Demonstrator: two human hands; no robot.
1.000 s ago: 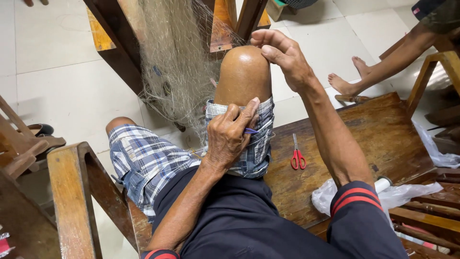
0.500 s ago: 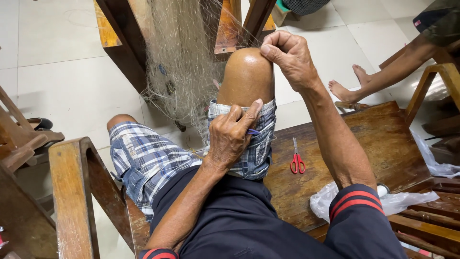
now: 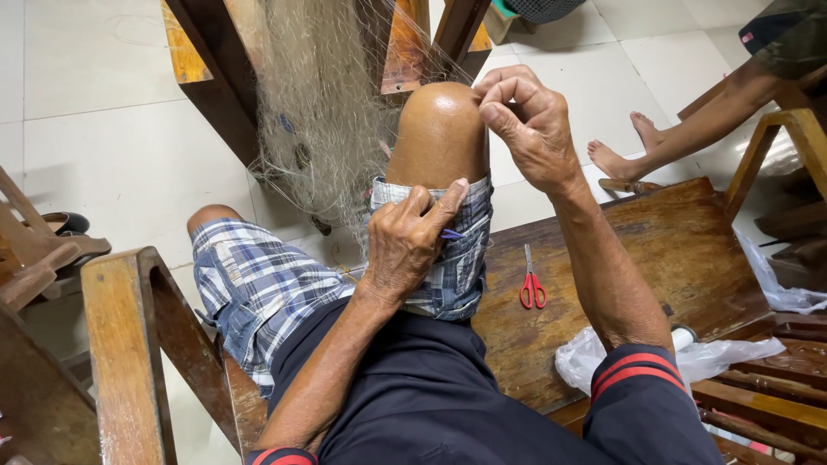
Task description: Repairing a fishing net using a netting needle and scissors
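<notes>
Left hand (image 3: 412,243) resting on the raised thigh, fingers curled shut around a small blue netting needle (image 3: 451,233), tip poking out between thumb and forefinger right at the hem of the plaid shorts (image 3: 258,284). Right hand (image 3: 527,120) up beside the bent knee (image 3: 441,129), fingertips pinched closed on a strand of the fishing net (image 3: 323,112), too fine to make out exactly where the pinch lands. Net draped pale and tangled over a dark wooden frame (image 3: 215,77) just past the knee, hanging down toward the white tiled floor (image 3: 112,129), a few small dark weights caught in the mesh. Knee itself blocking the view of part of the net behind it. Red-handled scissors (image 3: 531,284) lying on the wooden worktop (image 3: 672,250) near the right forearm, well apart from both hands. Crumpled clear plastic bag (image 3: 594,357) further back on the same worktop, partly tucked behind the right sleeve with red stripes. Wooden chair arm (image 3: 121,336) close on the left. Another person's bare feet (image 3: 624,155) resting at the far edge of the worktop, top right.
</notes>
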